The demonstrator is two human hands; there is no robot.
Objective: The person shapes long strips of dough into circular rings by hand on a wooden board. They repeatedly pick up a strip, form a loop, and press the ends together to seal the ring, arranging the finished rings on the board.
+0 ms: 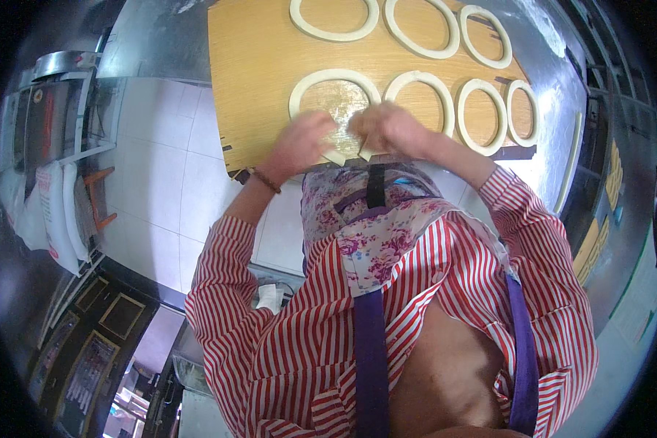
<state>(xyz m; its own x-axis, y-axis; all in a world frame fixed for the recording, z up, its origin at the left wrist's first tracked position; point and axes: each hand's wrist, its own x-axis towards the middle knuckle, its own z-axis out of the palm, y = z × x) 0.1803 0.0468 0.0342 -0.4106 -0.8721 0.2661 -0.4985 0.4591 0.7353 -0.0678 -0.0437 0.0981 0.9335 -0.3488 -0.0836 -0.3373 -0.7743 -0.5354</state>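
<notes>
A pale dough ring lies open at the near edge of a wooden board, its two loose ends pointing toward me with a gap between them. My left hand, slightly blurred, is closed around the left side of this strip, and one end pokes out below the fingers. On the other side my right hand has its fingers curled on the right end. Just beyond my right hand lies a closed dough ring, partly covered by the hand. The board's surface inside the open ring looks dusted with flour.
Several more dough rings, such as one at the far right and one at the near right, lie in two rows on the board. A metal table carries the board. White bags and a rack stand at left.
</notes>
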